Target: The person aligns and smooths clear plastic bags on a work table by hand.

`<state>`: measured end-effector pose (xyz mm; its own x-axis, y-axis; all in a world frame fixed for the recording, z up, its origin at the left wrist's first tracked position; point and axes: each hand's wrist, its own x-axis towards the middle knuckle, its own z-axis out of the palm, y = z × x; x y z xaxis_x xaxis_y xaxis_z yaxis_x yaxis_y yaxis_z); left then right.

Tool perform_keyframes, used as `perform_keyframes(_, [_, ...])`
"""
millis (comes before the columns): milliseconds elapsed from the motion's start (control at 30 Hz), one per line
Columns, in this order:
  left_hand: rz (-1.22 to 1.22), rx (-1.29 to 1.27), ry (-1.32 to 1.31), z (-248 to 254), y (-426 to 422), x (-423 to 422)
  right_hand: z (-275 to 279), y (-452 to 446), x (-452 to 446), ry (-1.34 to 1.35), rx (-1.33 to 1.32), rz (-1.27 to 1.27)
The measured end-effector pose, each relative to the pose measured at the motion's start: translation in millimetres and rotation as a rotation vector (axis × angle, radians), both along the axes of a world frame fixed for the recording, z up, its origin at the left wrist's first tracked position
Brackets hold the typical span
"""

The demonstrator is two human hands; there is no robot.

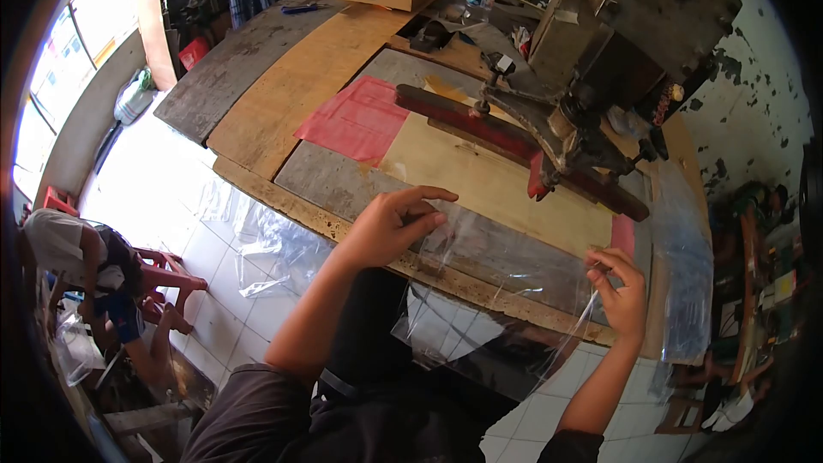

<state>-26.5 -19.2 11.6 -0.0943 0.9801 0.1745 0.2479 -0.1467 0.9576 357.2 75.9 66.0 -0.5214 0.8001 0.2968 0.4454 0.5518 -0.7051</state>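
The thin, clear plastic sheet (497, 309) is between the two hands, over the front edge of the worktop (321, 189), and part of it hangs down below the fingers. It looks very light and floppy, and I think it would be slippery and could crease or tear. The best place to pinch it seems to be near its top corners, keeping the fingers wide apart. The right hand (619, 291) has its fingers pinched together on a bunched edge. The left hand (386, 227) has thumb and pointing finger close, but I cannot tell if they grip. The sheet seems to stretch longest from the left fingers to the right ones, slanting down, though it is see-through and hard to judge
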Motion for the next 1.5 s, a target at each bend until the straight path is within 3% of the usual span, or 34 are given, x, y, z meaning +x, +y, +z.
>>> perform_keyframes(233, [-0.033, -0.012, -0.009, -2.8, 0.9, -3.3, -2.2, 11.6, 13.9, 0.066, -0.114, 0.083])
perform_keyframes(500, [-0.076, -0.061, -0.049, 0.6, -0.5, -5.6, 15.8, 21.6, 25.7, -0.278, -0.140, 0.077])
perform_keyframes(967, [-0.092, 0.071, -0.018, -8.9, 3.8, -8.0, 31.8, 24.8, 19.2, -0.230, -0.061, 0.108])
perform_keyframes(1333, [-0.087, 0.046, 0.013, -4.5, 2.6, -6.6, 26.5, 26.3, 22.8, -0.227, -0.292, -0.078])
perform_keyframes(1500, [-0.104, 0.083, -0.036, -8.9, 3.0, -6.8, 23.4, 32.7, 25.7, -0.259, -0.245, -0.059])
